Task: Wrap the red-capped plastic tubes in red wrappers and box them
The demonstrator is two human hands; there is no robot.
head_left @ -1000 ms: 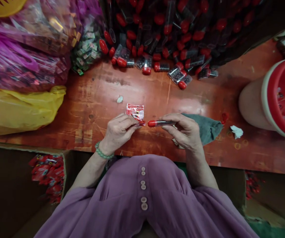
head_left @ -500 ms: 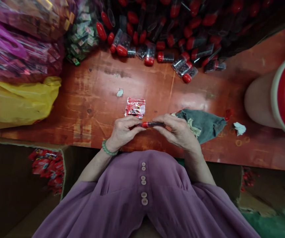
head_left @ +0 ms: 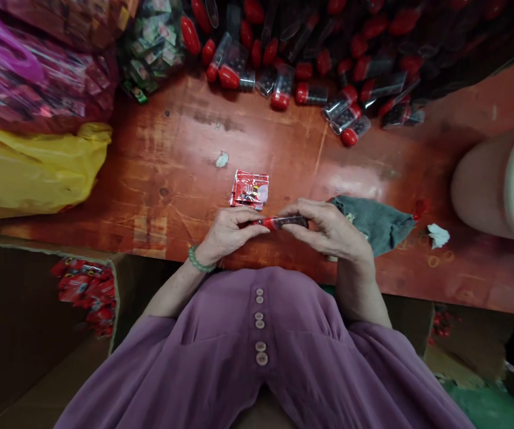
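A slim clear tube [head_left: 286, 222] with a red end and dark contents lies level between my hands, just above the table's front edge. My left hand [head_left: 228, 231], with a green bead bracelet at the wrist, pinches it at the red end. Thumb and fingers of my right hand [head_left: 331, 229] close around the dark end. Just beyond my left fingertips lies a small stack of shiny red packets [head_left: 248, 188]. A grey-green cloth [head_left: 375, 223] rests beside my right hand, partly hidden by it.
Many red-capped clear tubes [head_left: 282, 86] are heaped at the back. Full plastic bags [head_left: 37, 173] stand left, a pale bucket with a red lid [head_left: 480, 185] right. White scraps [head_left: 438, 235] lie about. Below the edge, a carton [head_left: 118, 298] holds red packets [head_left: 87, 292].
The view has shifted slightly. Both hands keep hold of the tube; my right fingers have opened a little around it, and more of its dark part shows.
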